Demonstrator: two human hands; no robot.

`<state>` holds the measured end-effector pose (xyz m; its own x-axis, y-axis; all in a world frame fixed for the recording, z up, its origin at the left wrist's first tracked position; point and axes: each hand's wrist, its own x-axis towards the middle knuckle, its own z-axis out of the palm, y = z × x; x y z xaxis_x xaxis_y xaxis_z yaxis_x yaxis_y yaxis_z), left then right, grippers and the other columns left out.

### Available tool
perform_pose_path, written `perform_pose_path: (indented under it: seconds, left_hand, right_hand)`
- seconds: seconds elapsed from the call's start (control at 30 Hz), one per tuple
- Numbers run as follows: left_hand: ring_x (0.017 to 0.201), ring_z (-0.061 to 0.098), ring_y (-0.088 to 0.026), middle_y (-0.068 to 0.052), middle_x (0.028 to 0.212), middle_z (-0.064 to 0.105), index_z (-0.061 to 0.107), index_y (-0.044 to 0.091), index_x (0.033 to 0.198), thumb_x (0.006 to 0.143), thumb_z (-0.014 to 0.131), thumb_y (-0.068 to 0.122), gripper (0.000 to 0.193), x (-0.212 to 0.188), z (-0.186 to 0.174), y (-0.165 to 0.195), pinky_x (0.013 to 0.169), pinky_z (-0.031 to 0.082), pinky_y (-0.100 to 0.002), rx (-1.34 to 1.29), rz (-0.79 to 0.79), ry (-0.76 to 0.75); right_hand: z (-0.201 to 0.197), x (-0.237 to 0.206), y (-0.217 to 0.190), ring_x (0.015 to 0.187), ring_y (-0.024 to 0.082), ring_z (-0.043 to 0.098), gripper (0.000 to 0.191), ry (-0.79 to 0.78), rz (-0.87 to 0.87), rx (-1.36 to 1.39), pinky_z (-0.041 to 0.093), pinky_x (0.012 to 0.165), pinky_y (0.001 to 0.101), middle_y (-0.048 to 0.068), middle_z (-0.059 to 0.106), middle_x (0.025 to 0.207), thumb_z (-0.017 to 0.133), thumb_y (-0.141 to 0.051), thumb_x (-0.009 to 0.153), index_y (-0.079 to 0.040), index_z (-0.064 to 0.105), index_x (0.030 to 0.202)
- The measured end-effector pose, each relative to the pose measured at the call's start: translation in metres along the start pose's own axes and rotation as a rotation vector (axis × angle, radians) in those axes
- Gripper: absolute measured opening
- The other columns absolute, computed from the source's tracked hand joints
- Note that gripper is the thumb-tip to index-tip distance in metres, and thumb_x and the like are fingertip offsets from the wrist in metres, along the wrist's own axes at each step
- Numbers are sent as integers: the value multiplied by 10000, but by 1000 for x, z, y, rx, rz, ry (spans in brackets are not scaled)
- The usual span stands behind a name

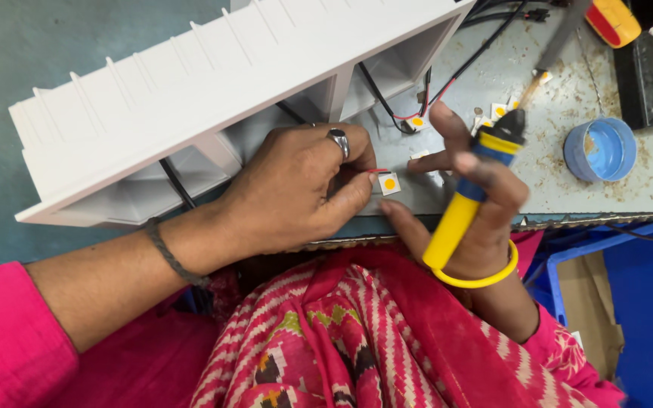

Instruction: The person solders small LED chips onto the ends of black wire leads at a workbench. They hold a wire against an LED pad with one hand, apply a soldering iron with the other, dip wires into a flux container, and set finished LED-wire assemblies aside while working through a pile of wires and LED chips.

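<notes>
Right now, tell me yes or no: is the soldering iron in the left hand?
No. The right hand grips the soldering iron; the left hand pinches a small white chip.

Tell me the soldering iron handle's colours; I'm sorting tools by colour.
The soldering iron in the right hand has a yellow handle with a blue grip, seen in the head view.

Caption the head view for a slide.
Left hand pinches LED chip; right hand holds soldering iron beside white housing.

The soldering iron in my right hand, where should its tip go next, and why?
Probably swing the soldering iron tip down to the small square chip. The left hand pinches a red wire at that chip's edge, while the right hand holds the tip pointing up and away.
</notes>
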<state>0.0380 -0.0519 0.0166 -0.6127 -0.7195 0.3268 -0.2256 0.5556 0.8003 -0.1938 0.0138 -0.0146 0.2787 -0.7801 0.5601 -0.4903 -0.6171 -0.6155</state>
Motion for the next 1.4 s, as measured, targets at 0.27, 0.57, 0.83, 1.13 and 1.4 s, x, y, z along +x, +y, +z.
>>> perform_pose_path:
  seconds: [0.27,0.57,0.83,1.13,1.4]
  left_hand:
    - [747,695,-310,-150,805,663,638,11,908,902,672,148,142,2,-2,-1,656,534,-422,16,24,-3]
    - [786,696,-324,-135,842,680,683,41,928,888,690,143,110,0,-1,-6,689,545,-445,65,78,-26]
    - [750,678,-335,-127,852,656,612,35,903,867,713,118,135,0,-3,-4,657,533,-447,112,133,-73]
    - [763,689,-317,-96,851,670,630,48,949,845,728,108,155,4,-1,-3,666,541,-433,169,159,-97]
    - [801,693,-262,-73,1014,693,599,32,929,847,738,91,172,1,1,-1,696,566,-383,335,317,-84]
  right_hand:
    - [6,1,-1,1145,286,753,681,-1,5,13,577,1068,365,294,472,1557,740,78,969,-155,245,1375]
    - [6,7,-9,1123,238,697,753,40,50,-134,432,1069,404,246,583,1438,826,44,836,-135,272,1313]
    - [7,10,-10,1087,212,734,733,39,62,-63,456,1077,365,274,542,1480,790,59,864,-140,265,1334]
    - [4,10,-8,1220,229,707,703,25,84,-38,474,1090,370,244,546,1515,794,32,917,-153,273,1352]
    - [3,8,-9,1190,217,716,685,23,95,-79,454,1074,381,225,583,1484,801,32,904,-155,296,1327]
